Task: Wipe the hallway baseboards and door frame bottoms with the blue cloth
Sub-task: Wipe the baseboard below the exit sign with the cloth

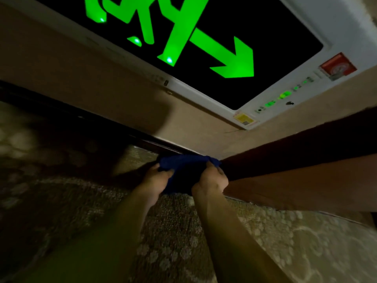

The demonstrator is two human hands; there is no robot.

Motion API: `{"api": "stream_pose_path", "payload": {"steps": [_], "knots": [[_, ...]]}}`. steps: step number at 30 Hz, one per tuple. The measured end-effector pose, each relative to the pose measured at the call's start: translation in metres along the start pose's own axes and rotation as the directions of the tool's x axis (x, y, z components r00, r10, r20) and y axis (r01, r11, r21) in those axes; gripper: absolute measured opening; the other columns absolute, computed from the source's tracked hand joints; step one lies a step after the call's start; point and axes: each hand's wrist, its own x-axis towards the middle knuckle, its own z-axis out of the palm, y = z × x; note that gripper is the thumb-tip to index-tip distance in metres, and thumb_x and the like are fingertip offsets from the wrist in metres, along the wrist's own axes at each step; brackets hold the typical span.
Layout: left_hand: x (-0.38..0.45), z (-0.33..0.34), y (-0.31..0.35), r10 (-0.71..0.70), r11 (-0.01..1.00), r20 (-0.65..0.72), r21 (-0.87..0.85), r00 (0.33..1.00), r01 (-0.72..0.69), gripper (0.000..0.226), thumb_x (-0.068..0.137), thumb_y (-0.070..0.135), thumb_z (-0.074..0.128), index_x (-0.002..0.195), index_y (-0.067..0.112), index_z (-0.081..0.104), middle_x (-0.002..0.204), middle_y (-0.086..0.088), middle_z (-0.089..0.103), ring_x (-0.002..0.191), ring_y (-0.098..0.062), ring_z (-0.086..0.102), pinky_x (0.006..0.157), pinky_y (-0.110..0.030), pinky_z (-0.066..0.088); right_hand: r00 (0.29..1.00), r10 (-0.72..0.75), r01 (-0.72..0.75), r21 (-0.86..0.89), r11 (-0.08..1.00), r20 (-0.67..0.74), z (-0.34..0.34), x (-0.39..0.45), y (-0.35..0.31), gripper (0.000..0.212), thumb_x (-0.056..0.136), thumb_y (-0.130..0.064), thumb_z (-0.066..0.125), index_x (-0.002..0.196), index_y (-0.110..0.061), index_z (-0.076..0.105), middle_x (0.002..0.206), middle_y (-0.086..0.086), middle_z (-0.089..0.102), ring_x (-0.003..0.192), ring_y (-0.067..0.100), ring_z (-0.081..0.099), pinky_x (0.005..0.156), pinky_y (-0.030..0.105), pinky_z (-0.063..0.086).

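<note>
The blue cloth is bunched low against the wall, where the dark baseboard meets the dark brown door frame bottom. My left hand grips the cloth's left side. My right hand grips its right side, close to the frame's edge. Both hands hold the cloth near the carpet, and the cloth's lower part is dark and hidden in shadow between them.
A lit green exit sign in a white housing is mounted low on the beige wall just above my hands. Patterned carpet covers the floor. The left part of the baseboard lies in deep shadow.
</note>
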Motion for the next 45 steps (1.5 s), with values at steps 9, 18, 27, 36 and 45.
{"api": "stream_pose_path", "payload": {"steps": [9,18,27,36,45], "knots": [[0.02,0.004,-0.017,0.025,1.0,-0.057,-0.001,0.998,-0.026,0.034,0.096,0.013,0.053,0.13,0.014,0.055,0.13,-0.013,0.058,0.113,-0.032,0.057,0.091,-0.038,0.047,0.973,-0.177,0.136,-0.247,0.959,-0.151,0.018,0.009,0.008,0.033,0.095,-0.022,0.055,0.126,-0.012,0.062,0.122,0.015,0.064,0.11,0.033,0.061,0.092,0.041,0.051],[0.014,0.003,-0.025,0.07,0.992,-0.025,-0.102,0.997,-0.073,0.02,0.092,0.01,0.059,0.111,0.019,0.062,0.112,-0.01,0.065,0.101,-0.027,0.061,0.085,-0.036,0.046,0.967,-0.229,0.182,-0.324,0.929,-0.114,0.005,0.017,0.007,0.03,0.095,-0.023,0.056,0.12,-0.01,0.065,0.119,0.016,0.066,0.11,0.034,0.062,0.097,0.043,0.049],[0.006,-0.011,-0.02,0.065,0.967,0.073,-0.25,0.995,-0.045,0.034,0.096,0.008,0.048,0.129,0.015,0.054,0.113,-0.009,0.061,0.095,-0.023,0.058,0.075,-0.033,0.047,0.916,-0.349,0.39,-0.64,0.662,0.197,0.037,-0.02,0.035,0.033,0.098,-0.027,0.046,0.126,-0.017,0.059,0.122,0.012,0.065,0.112,0.031,0.06,0.095,0.036,0.047],[0.007,-0.01,-0.021,0.078,0.98,0.054,-0.19,0.996,-0.066,0.041,0.095,0.01,0.053,0.136,0.01,0.051,0.13,-0.009,0.057,0.11,-0.027,0.057,0.082,-0.032,0.048,0.95,-0.313,0.271,-0.565,0.779,0.024,0.032,-0.018,0.015,0.031,0.099,-0.02,0.047,0.124,-0.008,0.059,0.121,0.017,0.063,0.112,0.034,0.06,0.095,0.041,0.047],[0.0,-0.013,-0.02,0.048,0.974,0.054,-0.225,0.997,-0.034,0.035,0.096,0.008,0.051,0.13,0.009,0.054,0.116,-0.008,0.062,0.089,-0.016,0.061,0.071,-0.025,0.052,0.834,-0.423,0.542,-0.671,0.505,0.356,0.026,-0.019,0.017,0.034,0.097,-0.018,0.048,0.129,-0.01,0.058,0.123,0.012,0.064,0.111,0.028,0.061,0.094,0.034,0.047]]}}
